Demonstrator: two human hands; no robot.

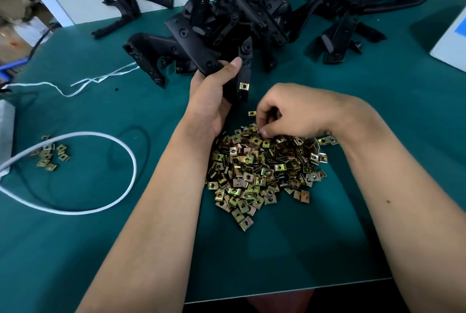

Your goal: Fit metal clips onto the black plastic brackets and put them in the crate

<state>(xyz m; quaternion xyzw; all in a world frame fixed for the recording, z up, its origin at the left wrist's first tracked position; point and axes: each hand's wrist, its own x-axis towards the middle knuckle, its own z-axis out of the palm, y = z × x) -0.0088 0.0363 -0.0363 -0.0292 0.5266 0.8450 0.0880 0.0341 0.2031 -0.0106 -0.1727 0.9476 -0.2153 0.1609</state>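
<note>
1. Left hand (214, 96) grips a black plastic bracket (243, 73) at frame centre, one metal clip (244, 86) fitted on it.
2. Right hand (290, 113) pinches into the clip pile (262, 169) on the green table (353, 111).
3. More brackets (252, 17) are heaped at top.

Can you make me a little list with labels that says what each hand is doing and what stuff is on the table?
left hand: grips a black plastic bracket with one metal clip already on it
right hand: fingers curled, picking at the top of the clip pile
bracket heap: far side of the green table
small clip bunch: left, beside a white cable
crate: not in view
</note>
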